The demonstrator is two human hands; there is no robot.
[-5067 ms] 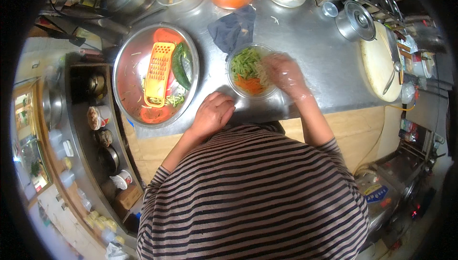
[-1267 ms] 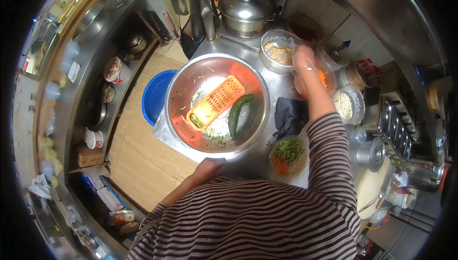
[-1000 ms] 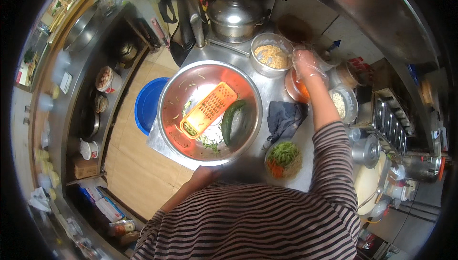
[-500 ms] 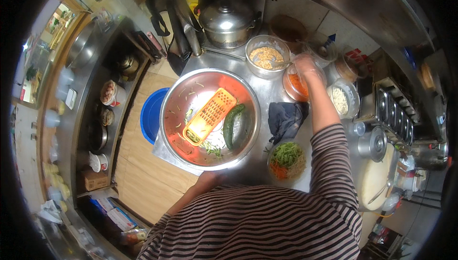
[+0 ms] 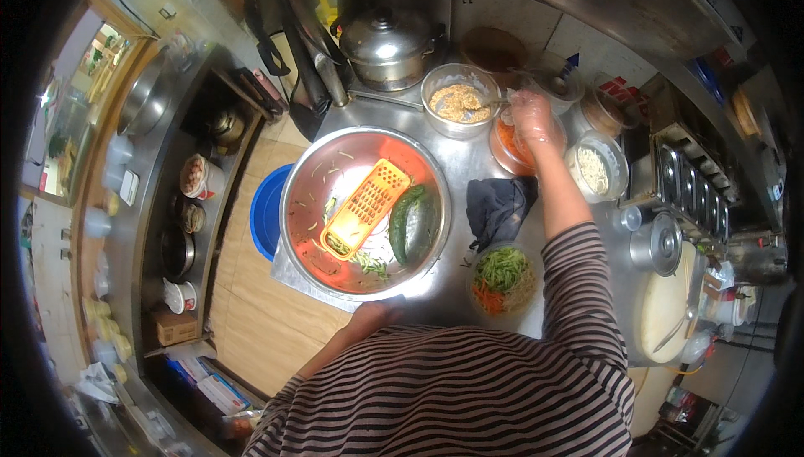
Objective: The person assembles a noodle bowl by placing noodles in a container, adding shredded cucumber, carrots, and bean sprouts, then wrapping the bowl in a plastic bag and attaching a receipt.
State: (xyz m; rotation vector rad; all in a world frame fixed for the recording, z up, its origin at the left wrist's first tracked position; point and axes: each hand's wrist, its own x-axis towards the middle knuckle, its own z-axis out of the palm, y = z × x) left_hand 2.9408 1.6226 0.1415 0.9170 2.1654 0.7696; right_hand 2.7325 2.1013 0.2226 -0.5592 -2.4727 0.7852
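Observation:
My right hand, in a clear plastic glove, is over the bowl of shredded carrot. Its fingers curl downward; what they hold, if anything, is hidden. Close by, a spoon rests in a clear bowl of chopped nuts or crumbs, its handle reaching toward the glove. My left hand is low at the counter's front edge, beside a large steel basin; its fingers are hidden. In the basin lie an orange grater, a cucumber and green shreds.
A bowl of green, orange and pale shreds stands before me, below a dark cloth. To the right are a tub of white shreds and a lidded pot. Another lidded pot stands behind; a blue tub is left of the basin.
The view has shifted slightly, so the counter things appear a little farther left. My right hand has moved slightly right and nearer over the carrot bowl. My left hand stays by the basin.

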